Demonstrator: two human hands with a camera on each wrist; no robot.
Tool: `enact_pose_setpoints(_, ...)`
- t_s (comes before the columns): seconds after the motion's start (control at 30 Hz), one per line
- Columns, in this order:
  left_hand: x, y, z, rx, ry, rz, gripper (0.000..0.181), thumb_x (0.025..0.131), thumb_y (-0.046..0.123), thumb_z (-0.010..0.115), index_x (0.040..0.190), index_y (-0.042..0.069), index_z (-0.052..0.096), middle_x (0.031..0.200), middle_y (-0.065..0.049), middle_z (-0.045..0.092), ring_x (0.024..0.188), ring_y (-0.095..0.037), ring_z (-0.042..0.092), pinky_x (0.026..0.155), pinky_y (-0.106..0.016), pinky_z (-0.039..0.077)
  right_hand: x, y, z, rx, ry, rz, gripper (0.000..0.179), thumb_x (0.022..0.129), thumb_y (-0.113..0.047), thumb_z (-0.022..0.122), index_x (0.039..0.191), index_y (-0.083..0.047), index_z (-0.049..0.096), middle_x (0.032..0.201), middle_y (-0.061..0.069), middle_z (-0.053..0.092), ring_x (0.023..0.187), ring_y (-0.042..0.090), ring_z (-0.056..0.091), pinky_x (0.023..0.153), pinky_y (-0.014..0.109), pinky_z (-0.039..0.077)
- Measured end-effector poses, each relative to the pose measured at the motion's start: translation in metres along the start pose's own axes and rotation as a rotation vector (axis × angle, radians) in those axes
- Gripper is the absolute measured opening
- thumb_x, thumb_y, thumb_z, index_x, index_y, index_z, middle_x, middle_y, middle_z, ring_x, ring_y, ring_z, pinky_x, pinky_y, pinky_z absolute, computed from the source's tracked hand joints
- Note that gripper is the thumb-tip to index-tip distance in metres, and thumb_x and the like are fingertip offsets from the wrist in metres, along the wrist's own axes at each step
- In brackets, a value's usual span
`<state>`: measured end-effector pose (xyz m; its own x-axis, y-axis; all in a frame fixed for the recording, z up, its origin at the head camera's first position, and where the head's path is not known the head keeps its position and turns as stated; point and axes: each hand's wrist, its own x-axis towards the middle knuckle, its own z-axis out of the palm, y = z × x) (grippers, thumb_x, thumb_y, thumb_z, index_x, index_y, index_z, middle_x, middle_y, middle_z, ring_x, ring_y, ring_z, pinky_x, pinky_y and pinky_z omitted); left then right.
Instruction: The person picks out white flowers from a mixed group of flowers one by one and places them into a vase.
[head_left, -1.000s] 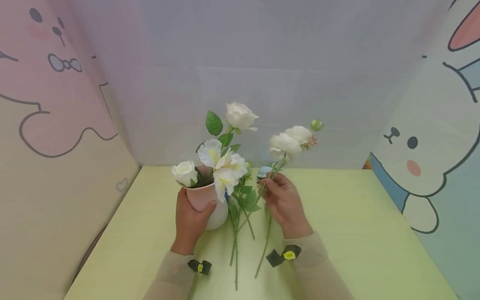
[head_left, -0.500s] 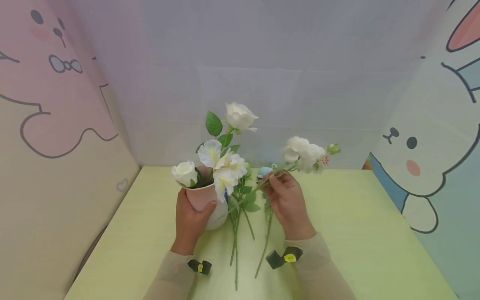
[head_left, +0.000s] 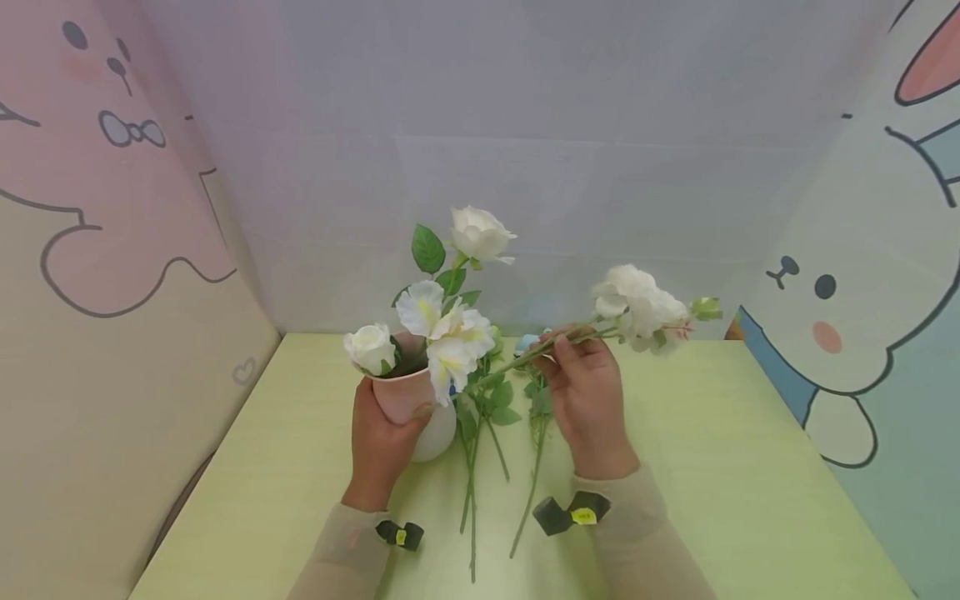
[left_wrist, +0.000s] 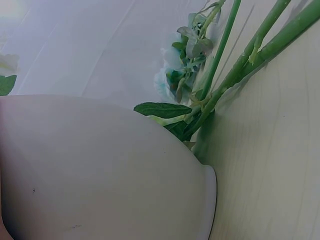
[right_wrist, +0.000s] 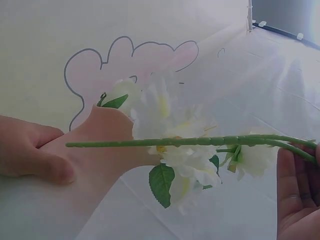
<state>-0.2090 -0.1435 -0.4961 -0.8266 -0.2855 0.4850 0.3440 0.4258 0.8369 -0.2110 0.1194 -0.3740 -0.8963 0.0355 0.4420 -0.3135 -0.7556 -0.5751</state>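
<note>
My left hand (head_left: 382, 442) grips a pink and white vase (head_left: 401, 393) around its side. A white rose (head_left: 371, 347), a white iris with yellow markings (head_left: 453, 342) and a taller white rose (head_left: 482, 233) stand in the vase. My right hand (head_left: 588, 400) pinches the stem of a white flower spray (head_left: 637, 302), which slants with its blooms to the right. In the right wrist view, the bare end of the green stem (right_wrist: 115, 143) passes in front of the vase; I cannot tell whether they touch. The vase's pale side (left_wrist: 100, 165) fills much of the left wrist view.
Green leafy stems (head_left: 472, 500) lie on the pale yellow table (head_left: 720, 467) between the hands. A pale blue flower (head_left: 527, 342) lies behind the right hand. Cartoon-printed cloth (head_left: 810, 250) walls the table in at the sides.
The flower spray has tilted from nearly upright to a low slant, blooms swinging right, lower end rising toward the vase. My right hand has shifted slightly right; the left hand stays still.
</note>
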Motion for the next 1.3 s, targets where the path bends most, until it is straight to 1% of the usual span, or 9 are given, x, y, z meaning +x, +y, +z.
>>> enact_pose_setpoints(0.1, -0.001, 0.0, 0.0, 0.002, -0.007, -0.017, 0.094, 0.072, 0.026, 0.092, 0.148, 0.005, 0.041, 0.133, -0.011, 0.055, 0.112, -0.029, 0.056, 0.095, -0.051, 0.043, 0.002, -0.005, 0.004, -0.006, 0.009, -0.03, 0.016, 0.101, 0.004, 0.057, 0.097, -0.006, 0.069, 0.096, 0.008, 0.072, 0.093, 0.022, 0.07, 0.085, 0.032, 0.057)
enact_pose_setpoints(0.2, 0.0, 0.001, -0.001, -0.004, -0.009, -0.004, 0.094, 0.073, 0.03, 0.092, 0.149, 0.007, 0.041, 0.136, -0.008, 0.054, 0.115, -0.026, 0.056, 0.097, -0.049, 0.043, 0.006, -0.008, 0.008, 0.001, 0.032, -0.055, 0.016, 0.101, 0.004, 0.057, 0.097, -0.006, 0.068, 0.096, 0.008, 0.071, 0.093, 0.022, 0.069, 0.086, 0.033, 0.057)
enact_pose_setpoints(0.3, 0.004, 0.006, 0.0, -0.08, -0.022, 0.048, 0.09, 0.073, 0.023, 0.092, 0.148, 0.012, 0.045, 0.137, -0.002, 0.057, 0.119, -0.022, 0.057, 0.1, -0.045, 0.044, 0.009, -0.01, 0.012, 0.038, 0.079, -0.065, 0.014, 0.101, 0.004, 0.057, 0.096, -0.004, 0.067, 0.096, 0.011, 0.071, 0.092, 0.023, 0.07, 0.085, 0.033, 0.057)
enact_pose_setpoints(0.4, 0.009, 0.019, -0.002, -0.177, -0.047, 0.117, 0.081, 0.073, 0.013, 0.091, 0.144, 0.014, 0.052, 0.135, 0.0, 0.062, 0.118, -0.021, 0.061, 0.101, -0.036, 0.046, 0.01, -0.012, 0.015, 0.066, 0.123, -0.07, 0.009, 0.1, 0.003, 0.059, 0.096, -0.003, 0.066, 0.096, 0.012, 0.07, 0.091, 0.024, 0.07, 0.085, 0.033, 0.058)
enact_pose_setpoints(0.5, 0.01, 0.028, -0.003, -0.181, -0.047, 0.148, 0.073, 0.075, 0.012, 0.089, 0.14, 0.015, 0.056, 0.13, 0.0, 0.065, 0.114, -0.021, 0.063, 0.097, -0.03, 0.048, 0.012, -0.013, 0.017, 0.078, 0.152, -0.071, 0.005, 0.099, 0.001, 0.063, 0.097, -0.003, 0.065, 0.097, 0.013, 0.07, 0.091, 0.025, 0.07, 0.085, 0.033, 0.058)
enact_pose_setpoints(0.73, 0.01, 0.009, 0.0, -0.129, -0.05, 0.071, 0.074, 0.076, 0.02, 0.091, 0.14, 0.019, 0.054, 0.13, 0.007, 0.063, 0.116, -0.015, 0.062, 0.102, -0.035, 0.046, 0.015, -0.015, 0.021, 0.092, 0.212, -0.067, 0.004, 0.098, 0.001, 0.064, 0.096, -0.003, 0.064, 0.097, 0.013, 0.068, 0.091, 0.025, 0.07, 0.087, 0.034, 0.057)
enact_pose_setpoints(0.83, 0.01, 0.004, 0.001, -0.115, -0.047, 0.058, 0.072, 0.076, 0.023, 0.091, 0.138, 0.019, 0.055, 0.127, 0.007, 0.064, 0.114, -0.015, 0.062, 0.102, -0.037, 0.046, 0.016, -0.016, 0.022, 0.082, 0.231, -0.071, 0.004, 0.099, 0.001, 0.063, 0.097, -0.003, 0.064, 0.097, 0.013, 0.068, 0.091, 0.025, 0.069, 0.086, 0.033, 0.057)
enact_pose_setpoints(1.13, 0.011, 0.002, 0.001, -0.094, -0.037, 0.098, 0.077, 0.076, 0.027, 0.092, 0.142, 0.022, 0.053, 0.132, 0.008, 0.062, 0.116, -0.015, 0.061, 0.099, -0.036, 0.047, 0.019, -0.019, 0.023, 0.095, 0.233, -0.092, 0.006, 0.1, 0.001, 0.061, 0.097, -0.003, 0.064, 0.098, 0.013, 0.068, 0.091, 0.025, 0.069, 0.085, 0.032, 0.058)
enact_pose_setpoints(1.3, 0.01, 0.004, 0.002, -0.081, -0.035, 0.066, 0.076, 0.075, 0.026, 0.092, 0.14, 0.016, 0.053, 0.129, 0.004, 0.063, 0.114, -0.018, 0.062, 0.1, -0.043, 0.047, 0.018, -0.02, 0.024, 0.101, 0.223, -0.099, 0.006, 0.1, 0.0, 0.06, 0.097, -0.003, 0.064, 0.097, 0.012, 0.068, 0.091, 0.025, 0.069, 0.086, 0.032, 0.057)
